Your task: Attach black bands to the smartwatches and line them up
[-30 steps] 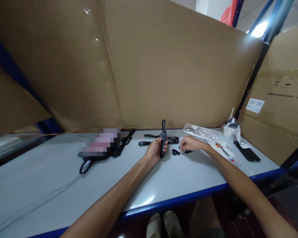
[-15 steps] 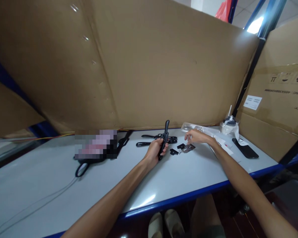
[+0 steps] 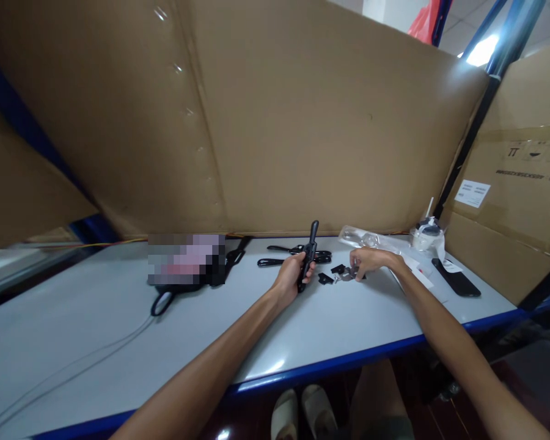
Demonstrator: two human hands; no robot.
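Brown cardboard (image 3: 279, 122) stands behind the white-topped, blue-edged table (image 3: 187, 342). At the middle of the table, the left hand (image 3: 291, 273) is closed around a two-handled tool (image 3: 309, 249). Appearance of the tool: black finish; slim, rounded handles at opposite ends; wider central body carrying the fittings. Orientation: tilted, with one handle projecting above the fist and toward the far side, the other extending below it. Fine detail on the body is too small to read.

The right hand (image 3: 369, 259) is lowered, fingers bent, over grey metal pieces (image 3: 347, 275) to the right of the tool; whether it grips one cannot be determined. Two small black plates (image 3: 325, 278) and small screws (image 3: 336, 278) lie just left of these pieces. Further black tools (image 3: 270, 263) lie beyond the left hand.
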